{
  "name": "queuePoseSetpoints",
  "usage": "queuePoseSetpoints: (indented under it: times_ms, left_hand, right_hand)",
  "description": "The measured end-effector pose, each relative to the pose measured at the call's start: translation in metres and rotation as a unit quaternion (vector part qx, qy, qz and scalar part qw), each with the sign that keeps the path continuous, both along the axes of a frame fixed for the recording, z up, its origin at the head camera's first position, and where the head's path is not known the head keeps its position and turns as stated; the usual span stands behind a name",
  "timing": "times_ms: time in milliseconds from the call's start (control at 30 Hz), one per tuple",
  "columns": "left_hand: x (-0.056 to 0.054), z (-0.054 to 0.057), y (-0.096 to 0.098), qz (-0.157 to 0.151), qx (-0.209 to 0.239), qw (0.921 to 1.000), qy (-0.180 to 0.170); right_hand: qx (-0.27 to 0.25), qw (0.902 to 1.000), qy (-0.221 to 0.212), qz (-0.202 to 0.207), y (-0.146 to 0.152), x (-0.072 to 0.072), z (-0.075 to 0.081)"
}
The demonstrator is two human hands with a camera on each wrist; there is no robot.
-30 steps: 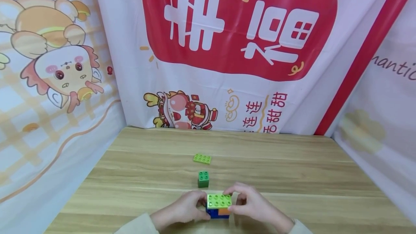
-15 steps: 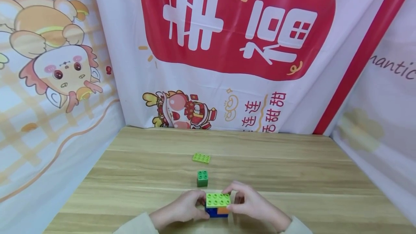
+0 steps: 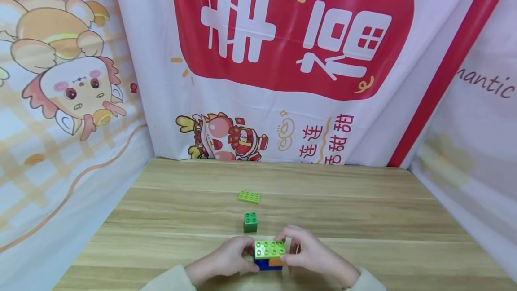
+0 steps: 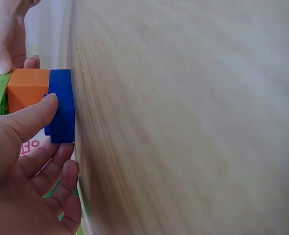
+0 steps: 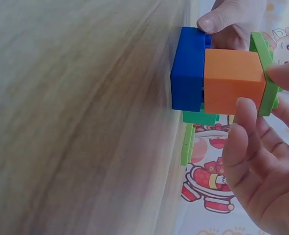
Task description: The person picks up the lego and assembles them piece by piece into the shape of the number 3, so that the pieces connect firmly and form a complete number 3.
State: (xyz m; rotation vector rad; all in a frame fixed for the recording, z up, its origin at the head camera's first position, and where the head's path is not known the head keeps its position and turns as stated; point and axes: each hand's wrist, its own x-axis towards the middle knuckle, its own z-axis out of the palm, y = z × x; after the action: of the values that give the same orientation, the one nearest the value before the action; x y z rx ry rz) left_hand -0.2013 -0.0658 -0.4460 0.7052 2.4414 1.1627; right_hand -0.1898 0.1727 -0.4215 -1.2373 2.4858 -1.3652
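A small stack of toy building blocks stands near the table's front edge. At its base lies a blue block (image 4: pixel 62 115), with an orange block (image 5: pixel 232 83) standing on its right part. A lime-green studded plate (image 3: pixel 269 249) sits on top; from the wrist views it looks slightly tilted. My left hand (image 3: pixel 230 256) holds the blue block between thumb and fingers. With thumb and fingers, my right hand (image 3: pixel 308 253) pinches the lime plate at its right end, and one fingertip lies beside the orange block. Whether the plate is fully pressed down I cannot tell.
Behind the stack, a darker green block (image 3: pixel 250 222) stands on the wooden table (image 3: pixel 355 205). Farther back lies another lime-green plate (image 3: pixel 248 197). Printed cloths (image 3: pixel 363 125) hang around the table's back and sides.
The whole head view has shifted slightly left. Both hands keep their places on the stack, and no block has visibly moved.
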Motion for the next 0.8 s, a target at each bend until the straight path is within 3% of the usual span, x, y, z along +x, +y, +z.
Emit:
queuePoseSetpoints:
  times_ms: [200,467,800]
  left_hand:
    - [0.000,0.002,-0.001,-0.004,0.000,1.0000,0.004]
    - [0.001,0.001,-0.001,-0.005,0.001,0.9999,0.010]
    - [-0.001,-0.001,-0.001,-0.005,-0.003,0.9999,0.010]
  right_hand:
    - [0.004,0.9995,-0.030,-0.007,-0.005,0.010,0.019]
    - [0.015,0.9976,-0.067,-0.011,0.004,-0.004,-0.003]
    - [0.017,0.9962,-0.086,0.004,0.006,-0.007,0.002]
